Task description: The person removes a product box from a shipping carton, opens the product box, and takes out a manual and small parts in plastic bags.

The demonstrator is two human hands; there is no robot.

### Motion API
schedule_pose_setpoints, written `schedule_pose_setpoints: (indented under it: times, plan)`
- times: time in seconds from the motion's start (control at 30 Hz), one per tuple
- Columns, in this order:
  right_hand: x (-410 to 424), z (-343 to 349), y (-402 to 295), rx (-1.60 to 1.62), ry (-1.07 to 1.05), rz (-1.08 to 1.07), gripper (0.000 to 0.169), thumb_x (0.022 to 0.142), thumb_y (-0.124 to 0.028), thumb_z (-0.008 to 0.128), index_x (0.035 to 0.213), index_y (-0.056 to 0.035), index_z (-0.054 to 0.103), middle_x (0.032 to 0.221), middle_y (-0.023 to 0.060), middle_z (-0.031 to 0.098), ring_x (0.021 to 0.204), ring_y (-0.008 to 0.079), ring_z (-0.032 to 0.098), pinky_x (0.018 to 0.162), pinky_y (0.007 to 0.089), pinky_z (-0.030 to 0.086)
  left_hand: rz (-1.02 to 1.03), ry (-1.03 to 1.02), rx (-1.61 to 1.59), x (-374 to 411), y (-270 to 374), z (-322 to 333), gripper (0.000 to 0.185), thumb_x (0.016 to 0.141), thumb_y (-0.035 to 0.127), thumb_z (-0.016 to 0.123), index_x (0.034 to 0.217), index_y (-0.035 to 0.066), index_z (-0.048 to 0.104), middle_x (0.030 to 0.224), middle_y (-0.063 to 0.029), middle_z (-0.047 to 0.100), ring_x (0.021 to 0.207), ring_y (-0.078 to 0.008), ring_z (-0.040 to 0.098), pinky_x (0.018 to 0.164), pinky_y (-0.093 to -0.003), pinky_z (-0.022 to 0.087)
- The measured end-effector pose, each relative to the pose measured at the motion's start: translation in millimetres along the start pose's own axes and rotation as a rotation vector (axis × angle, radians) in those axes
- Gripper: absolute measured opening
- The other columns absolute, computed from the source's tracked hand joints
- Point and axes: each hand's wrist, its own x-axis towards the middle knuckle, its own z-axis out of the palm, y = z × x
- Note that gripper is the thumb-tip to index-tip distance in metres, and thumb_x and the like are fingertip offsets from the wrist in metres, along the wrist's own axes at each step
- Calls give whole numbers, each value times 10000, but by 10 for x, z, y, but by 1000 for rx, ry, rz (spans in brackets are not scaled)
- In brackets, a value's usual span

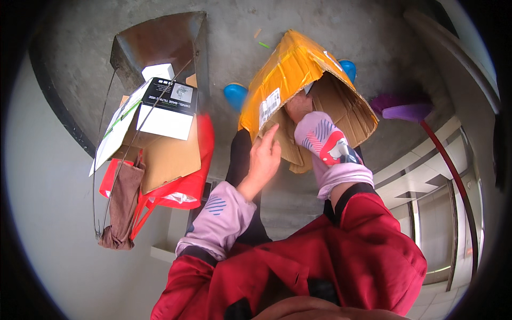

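A carton wrapped in yellow tape (298, 52) stands tilted between my feet, its brown cardboard opening (340, 108) facing me. My right hand (299, 106) reaches into this opening. Its fingers are mostly hidden, so what they touch cannot be made out. A bit of something pale shows just past them. At the carton's left rim is my left hand (266, 154), fingers apart with nothing in them, close to a loose cardboard flap (289, 146). A white label with a printed code (270, 106) is stuck on the carton's side. Pink patterned sleeve covers (226, 216) wrap both forearms.
On the left stands a metal dustpan (160, 38) with wire supports, near a black-and-white box picturing a vise (172, 94), a red bag (206, 152) and a brown cloth (124, 200). A purple broom (404, 110) is at right. Small scraps (264, 45) lie on the concrete floor.
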Motion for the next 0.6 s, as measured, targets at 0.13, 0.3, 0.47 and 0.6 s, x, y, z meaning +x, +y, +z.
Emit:
schedule_pose_setpoints:
  times: [0.13,0.3,0.47,0.6]
  plan:
    - [442,797,47,186,567,-22,223,802,-162,469,960,-64,592,1017,135,574,968,284,541,812,505,394,73,40,-6,16,-56,46,407,777,33,534,1181,83,506,1001,-188,573,719,-252,540,621,-306,446]
    - [448,560,-171,83,368,57,248,813,-234,461,953,-81,598,913,125,601,855,250,586,666,479,447,-87,-20,14,34,81,-57,412,778,46,542,1185,98,507,883,-152,564,589,-190,497,574,-289,433]
    - [461,407,-285,143,372,95,312,790,-347,493,996,-137,596,910,60,610,853,239,575,694,478,434,38,26,-11,32,-25,9,426,774,43,544,1190,127,507,858,-172,553,569,-174,501,550,-283,437]
    - [218,185,-365,228,116,52,365,774,-342,532,1069,-128,554,986,63,584,952,276,534,737,506,419,36,42,45,1,-85,-27,458,776,52,541,1224,117,471,840,-177,543,603,-208,507,597,-306,442]
